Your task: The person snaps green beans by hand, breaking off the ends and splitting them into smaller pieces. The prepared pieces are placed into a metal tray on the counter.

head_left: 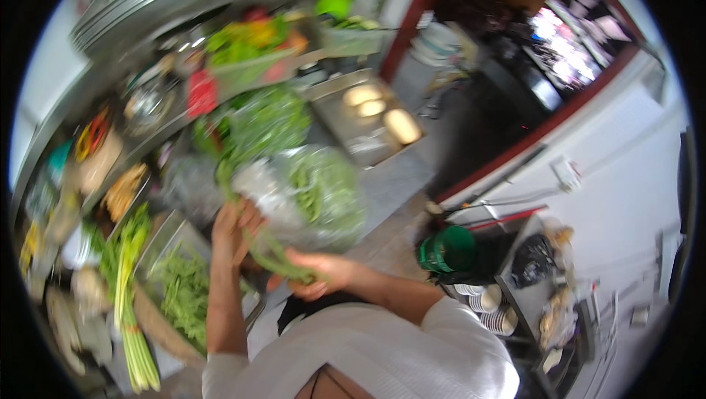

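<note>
A: Nearest the white top [368, 351]?

B: Right hand [331, 270], with fingers curled around the lower ends of a loose bundle of long, slender green stalks [269, 252].

A: Position of the stalks relative to each hand?

B: Across the right hand, then obliquely up and leftward through the left hand [235, 224]; a short span bare between the two, the remainder extending past the left hand, away from the body.

A: State of the left hand?

B: Closed about the stalks, farther out than the right hand; exact placement of fingertips blurred.

A: To the left of that hand?

B: Just beside, a rectangular grey metal tray [166, 233] of green leaves [185, 289]; farther left, a long pale-green celery bunch [125, 292].

A: Beyond both hands?

B: On the grey worktop [397, 187], a bulging clear plastic bag [331, 197] with green contents; behind it, bright green leafy vegetables [272, 116] under clear plastic; to the right, a shallow metal pan [334, 108] with three pale oval pieces [401, 126].

A: Farthest back?

B: A pale rectangular container [239, 75] of yellow-green leaves [246, 40]; to the right, a dark red door frame [529, 140].
</note>
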A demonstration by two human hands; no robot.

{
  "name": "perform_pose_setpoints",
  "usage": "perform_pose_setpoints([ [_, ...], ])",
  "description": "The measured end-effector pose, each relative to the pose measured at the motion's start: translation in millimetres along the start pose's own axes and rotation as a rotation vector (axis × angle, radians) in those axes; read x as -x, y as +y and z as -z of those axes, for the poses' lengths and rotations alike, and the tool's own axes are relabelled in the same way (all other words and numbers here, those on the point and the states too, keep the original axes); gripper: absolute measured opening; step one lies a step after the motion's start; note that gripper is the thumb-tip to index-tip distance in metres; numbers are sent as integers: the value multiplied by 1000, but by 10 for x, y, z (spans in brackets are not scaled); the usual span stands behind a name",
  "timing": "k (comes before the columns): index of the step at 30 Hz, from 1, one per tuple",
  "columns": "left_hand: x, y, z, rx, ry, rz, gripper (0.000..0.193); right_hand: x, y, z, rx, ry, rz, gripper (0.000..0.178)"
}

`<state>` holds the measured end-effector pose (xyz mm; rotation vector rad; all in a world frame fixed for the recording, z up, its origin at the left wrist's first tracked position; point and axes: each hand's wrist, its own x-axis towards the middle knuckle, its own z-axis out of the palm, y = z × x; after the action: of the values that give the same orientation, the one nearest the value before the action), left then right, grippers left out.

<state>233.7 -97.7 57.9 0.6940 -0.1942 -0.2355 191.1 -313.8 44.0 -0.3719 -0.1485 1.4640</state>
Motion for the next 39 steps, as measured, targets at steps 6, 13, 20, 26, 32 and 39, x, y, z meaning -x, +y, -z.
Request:
perform_pose_setpoints([
  [6, -156, -207, -236, -4, 85, -167, 25, 117, -41, 145, -104, 283, 263, 37],
  [13, 73, -803, -535, -432, 219, -531, 13, 132, -281, 341, -444, 675, 637, 30],
  [20, 278, -692, -683, -279, 132, -246, 23, 491, -400, 332, 386, 702, 515, 52],
  [26, 308, -706, -604, -398, 80, -66, 18, 409, -44, 396, 200, 456, 297, 46],
  [32, 376, -707, -308, -490, 213, 30, 16, 452, 8, -58, 253, 533, 229, 52],
  [39, 415, -574, -239, -487, 373, 107, 25, 165, -3, 154, 41, 507, 133, 36],
])
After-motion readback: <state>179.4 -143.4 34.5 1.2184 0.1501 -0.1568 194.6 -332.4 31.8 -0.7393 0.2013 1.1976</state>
